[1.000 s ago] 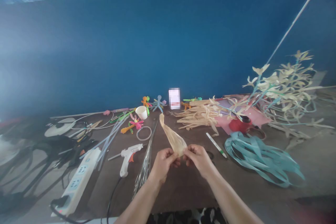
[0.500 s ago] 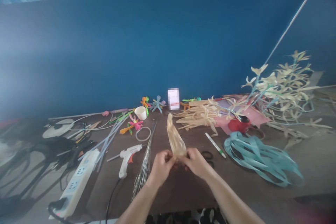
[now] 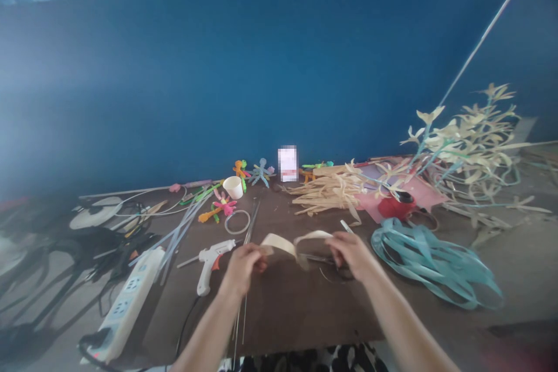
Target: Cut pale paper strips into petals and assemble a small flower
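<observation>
My left hand (image 3: 246, 266) pinches one end of a pale cream, husk-like strip (image 3: 279, 243). The other end is pinched in my right hand (image 3: 352, 254). Between the hands the strip curls and dips in the middle, slightly blurred; whether it is one piece or two I cannot tell. Beneath it, on the brown table (image 3: 300, 308), lies a pair of scissors (image 3: 320, 258), partly hidden by my right hand. Thin metal wires (image 3: 249, 226) run along the table behind and under my left hand.
To the left are a white glue gun (image 3: 213, 258), a power strip (image 3: 126, 302) and a paper cup (image 3: 233, 187). Beige husk strips (image 3: 326, 192), a coil of teal ribbon (image 3: 436, 264) and pale artificial flowers (image 3: 466, 128) lie to the right. A marker (image 3: 346, 225) is partly covered.
My hands have moved apart. The tall, translucent piece held upright between them now shows as a thin strip stretched sideways. More of the scissors shows.
</observation>
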A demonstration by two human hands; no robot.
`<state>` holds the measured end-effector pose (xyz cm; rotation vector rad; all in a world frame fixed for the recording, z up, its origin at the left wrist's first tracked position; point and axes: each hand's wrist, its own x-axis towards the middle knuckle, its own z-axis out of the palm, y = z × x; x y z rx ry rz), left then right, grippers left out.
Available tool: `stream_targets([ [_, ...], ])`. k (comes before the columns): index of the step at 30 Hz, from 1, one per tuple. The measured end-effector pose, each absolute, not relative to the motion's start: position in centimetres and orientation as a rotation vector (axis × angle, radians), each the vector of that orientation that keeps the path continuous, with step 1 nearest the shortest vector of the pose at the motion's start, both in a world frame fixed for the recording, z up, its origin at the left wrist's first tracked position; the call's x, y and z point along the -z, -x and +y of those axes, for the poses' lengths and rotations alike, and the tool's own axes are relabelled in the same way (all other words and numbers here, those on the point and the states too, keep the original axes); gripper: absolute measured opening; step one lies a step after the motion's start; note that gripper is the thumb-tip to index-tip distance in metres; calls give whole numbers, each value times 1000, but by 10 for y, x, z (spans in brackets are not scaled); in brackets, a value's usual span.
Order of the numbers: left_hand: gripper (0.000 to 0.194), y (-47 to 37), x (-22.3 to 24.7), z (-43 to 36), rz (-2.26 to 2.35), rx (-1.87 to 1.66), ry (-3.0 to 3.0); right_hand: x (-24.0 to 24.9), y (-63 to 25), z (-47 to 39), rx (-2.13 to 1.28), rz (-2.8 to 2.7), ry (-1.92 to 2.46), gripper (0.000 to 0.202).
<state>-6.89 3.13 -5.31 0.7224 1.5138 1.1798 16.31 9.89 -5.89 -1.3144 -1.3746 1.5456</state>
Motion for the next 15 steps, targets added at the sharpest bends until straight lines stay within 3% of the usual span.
stream_targets([
  [11, 22, 55, 59, 36, 1368, -962, -801, 64, -151, 100, -1793, -1519, 1206, 31],
  [15, 19, 80, 50, 40, 1576, -984, -1000, 50, -174, 109, -1703, -1345, 1125, 25],
])
